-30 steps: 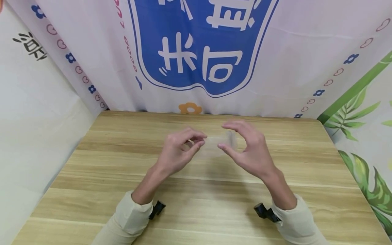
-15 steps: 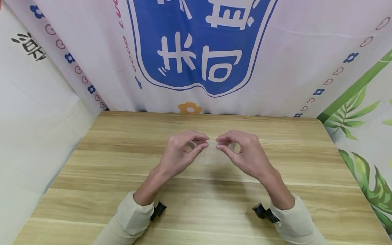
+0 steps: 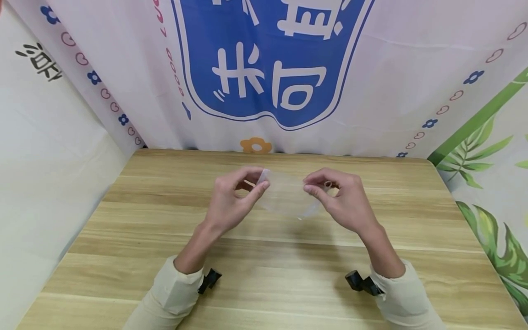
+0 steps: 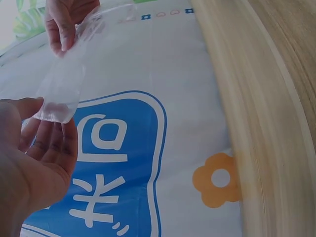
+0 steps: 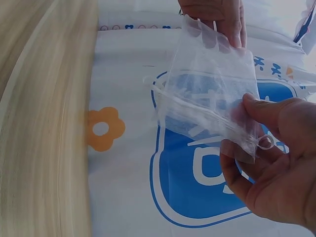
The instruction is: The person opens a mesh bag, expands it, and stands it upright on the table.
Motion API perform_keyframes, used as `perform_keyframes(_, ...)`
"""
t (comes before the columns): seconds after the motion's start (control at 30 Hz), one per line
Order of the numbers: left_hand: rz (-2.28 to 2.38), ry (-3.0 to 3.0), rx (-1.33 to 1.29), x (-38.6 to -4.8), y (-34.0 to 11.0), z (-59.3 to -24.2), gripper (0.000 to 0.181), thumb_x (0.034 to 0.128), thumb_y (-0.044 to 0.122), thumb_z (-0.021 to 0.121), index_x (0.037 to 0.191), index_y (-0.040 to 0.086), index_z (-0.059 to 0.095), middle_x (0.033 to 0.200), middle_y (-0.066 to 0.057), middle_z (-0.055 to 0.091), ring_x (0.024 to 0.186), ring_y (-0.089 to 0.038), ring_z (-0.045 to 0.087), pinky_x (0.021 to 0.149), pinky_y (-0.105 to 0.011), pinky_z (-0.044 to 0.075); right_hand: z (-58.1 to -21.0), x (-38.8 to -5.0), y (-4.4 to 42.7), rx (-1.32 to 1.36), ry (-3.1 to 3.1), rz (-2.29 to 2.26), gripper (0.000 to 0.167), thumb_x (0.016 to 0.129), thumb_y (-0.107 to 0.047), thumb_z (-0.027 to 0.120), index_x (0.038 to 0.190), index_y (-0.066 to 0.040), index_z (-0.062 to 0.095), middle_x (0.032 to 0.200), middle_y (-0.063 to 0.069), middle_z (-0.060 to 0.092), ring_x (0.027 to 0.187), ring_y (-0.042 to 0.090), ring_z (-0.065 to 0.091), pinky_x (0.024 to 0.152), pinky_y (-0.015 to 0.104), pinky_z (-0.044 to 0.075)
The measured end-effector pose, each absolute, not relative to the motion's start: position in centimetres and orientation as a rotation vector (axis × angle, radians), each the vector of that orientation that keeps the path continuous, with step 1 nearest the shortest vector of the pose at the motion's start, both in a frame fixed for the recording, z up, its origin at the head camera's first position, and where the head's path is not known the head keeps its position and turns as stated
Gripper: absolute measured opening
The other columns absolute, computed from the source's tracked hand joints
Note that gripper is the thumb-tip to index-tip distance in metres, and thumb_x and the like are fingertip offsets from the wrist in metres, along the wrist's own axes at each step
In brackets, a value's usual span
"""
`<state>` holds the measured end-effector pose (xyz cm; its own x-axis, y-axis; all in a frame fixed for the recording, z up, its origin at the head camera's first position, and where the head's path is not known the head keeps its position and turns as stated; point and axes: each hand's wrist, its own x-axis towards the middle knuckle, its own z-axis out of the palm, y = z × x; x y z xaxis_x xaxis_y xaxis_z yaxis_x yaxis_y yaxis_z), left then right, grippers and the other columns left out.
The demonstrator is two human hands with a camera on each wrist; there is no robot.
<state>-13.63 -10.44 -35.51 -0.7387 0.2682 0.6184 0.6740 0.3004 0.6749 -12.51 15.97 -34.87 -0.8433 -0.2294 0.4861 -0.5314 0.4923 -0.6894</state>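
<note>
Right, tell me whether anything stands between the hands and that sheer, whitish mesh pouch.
Nothing visible does: the bare left hand and bare right hand both pinch the sheer, whitish mesh pouch directly, at opposite ends, above the light-brown wood-grain table.

from farther back, the head camera looks forward and down across the desk (image 3: 264, 293) to the curtain (image 3: 379, 96). close in, the left wrist view, rolled sideways, faces past the left grip (image 4: 37, 168) toward the right grip (image 4: 60, 22); the right wrist view mirrors it. the 2 share the bag (image 5: 210, 74) and emblem (image 4: 138, 143).
</note>
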Motion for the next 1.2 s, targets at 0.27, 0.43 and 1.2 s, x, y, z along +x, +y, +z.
perform_keyframes(0.27, -1.384, -2.138, -0.874, -13.7, -10.3, -35.7, 0.015, 0.0944, -0.005, 0.077, 0.109, -0.003, 0.077, 0.098, -0.014, 0.081, 0.084, -0.024, 0.077, 0.068, -0.030, 0.067, -34.7, -12.4, 16.1, 0.666, -2.514, 1.286, 0.012, 0.096, -0.011, 0.082, 0.108, -0.012, 0.080, 0.096, -0.002, 0.082, 0.083, 0.008, 0.073, 0.076, 0.021, 0.059)
perform_keyframes(0.43, -1.336, -2.170, -0.932, -13.5, -9.8, -35.8, 0.013, 0.0949, -0.002, 0.078, 0.108, -0.001, 0.079, 0.095, -0.011, 0.080, 0.080, -0.020, 0.076, 0.067, -0.027, 0.066, -34.6, -12.2, 15.4, 0.743, -2.551, 1.287, 0.013, 0.097, -0.012, 0.081, 0.109, -0.013, 0.079, 0.099, -0.005, 0.081, 0.087, 0.008, 0.075, 0.082, 0.027, 0.064)
perform_keyframes(1.2, -1.280, -2.335, -0.972, -13.2, -9.3, -36.2, 0.016, 0.0948, 0.003, 0.081, 0.110, 0.002, 0.080, 0.091, -0.007, 0.079, 0.077, -0.014, 0.073, 0.065, -0.023, 0.064, -34.3, -11.8, 15.5, 0.699, -2.455, 1.319, 0.006, 0.096, -0.008, 0.081, 0.101, -0.012, 0.082, 0.095, -0.003, 0.081, 0.084, 0.010, 0.075, 0.075, 0.023, 0.063)
